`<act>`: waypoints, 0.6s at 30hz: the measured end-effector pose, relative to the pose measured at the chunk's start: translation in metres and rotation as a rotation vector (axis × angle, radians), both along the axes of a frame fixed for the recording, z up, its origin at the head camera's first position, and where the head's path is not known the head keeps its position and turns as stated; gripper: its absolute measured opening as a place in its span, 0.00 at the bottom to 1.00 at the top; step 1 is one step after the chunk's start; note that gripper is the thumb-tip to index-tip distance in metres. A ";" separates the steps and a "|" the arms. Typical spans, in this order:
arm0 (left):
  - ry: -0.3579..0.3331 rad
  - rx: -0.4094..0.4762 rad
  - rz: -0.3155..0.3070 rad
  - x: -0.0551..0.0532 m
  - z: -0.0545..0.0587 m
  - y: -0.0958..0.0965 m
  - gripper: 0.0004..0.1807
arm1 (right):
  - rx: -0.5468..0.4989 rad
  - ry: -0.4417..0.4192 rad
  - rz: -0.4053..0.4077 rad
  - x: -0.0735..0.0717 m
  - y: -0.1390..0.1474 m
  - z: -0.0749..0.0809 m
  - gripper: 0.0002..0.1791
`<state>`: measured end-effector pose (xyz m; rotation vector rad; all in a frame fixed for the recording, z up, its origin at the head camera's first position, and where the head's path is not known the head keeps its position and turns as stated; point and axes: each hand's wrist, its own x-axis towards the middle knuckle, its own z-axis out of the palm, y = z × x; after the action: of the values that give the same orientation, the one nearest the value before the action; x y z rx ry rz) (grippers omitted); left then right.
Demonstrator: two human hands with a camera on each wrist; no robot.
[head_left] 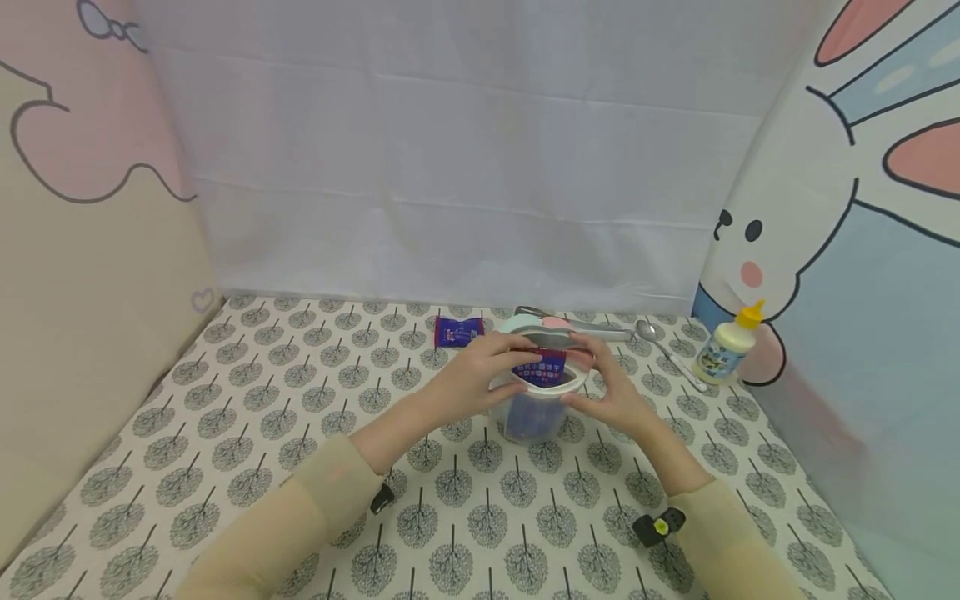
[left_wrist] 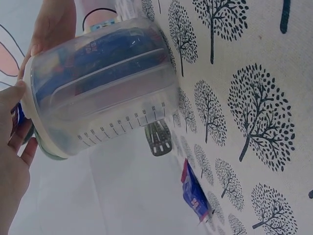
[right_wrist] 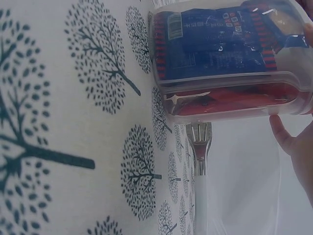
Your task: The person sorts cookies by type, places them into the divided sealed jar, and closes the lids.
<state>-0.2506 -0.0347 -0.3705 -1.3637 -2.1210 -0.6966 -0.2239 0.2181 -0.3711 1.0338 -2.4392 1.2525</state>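
A clear plastic storage canister with a white rim stands upright on the table, its top carrying mint, pink and grey flaps. From its front opening a blue snack packet sticks up. My left hand grips the rim from the left, with fingers reaching over beside the packet. On the opposite side my right hand holds the rim between thumb and fingers. In the left wrist view, measuring marks run along the canister wall. Through the wall in the right wrist view I see blue packets and a red one.
Another blue packet lies behind, left of the canister. At the back right lie a slotted turner and a metal spoon. A yellow-capped bottle stands at the right edge. Cloth walls enclose the table.
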 end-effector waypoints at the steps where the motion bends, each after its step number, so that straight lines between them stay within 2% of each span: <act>1: -0.007 -0.005 0.001 0.000 0.000 0.000 0.23 | 0.004 0.001 -0.007 0.000 0.000 0.000 0.47; 5: -0.034 0.022 -0.031 0.001 0.005 0.002 0.21 | 0.003 0.002 -0.017 0.000 -0.001 0.000 0.47; 9: -0.005 0.086 -0.075 0.003 0.011 0.004 0.17 | -0.008 -0.004 -0.007 -0.001 0.000 -0.001 0.47; 12: -0.010 0.110 -0.079 0.004 0.014 0.006 0.16 | -0.010 -0.001 0.002 -0.002 0.001 -0.001 0.47; 15: -0.070 0.084 -0.069 0.004 0.014 0.009 0.15 | -0.005 0.016 0.006 -0.002 0.001 -0.001 0.47; 18: -0.104 0.017 -0.048 0.004 0.013 0.011 0.14 | -0.006 0.033 0.016 -0.003 0.001 -0.002 0.47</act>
<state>-0.2463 -0.0239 -0.3575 -1.4015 -2.1630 -0.8201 -0.2265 0.2186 -0.3729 1.0663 -2.4060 1.2370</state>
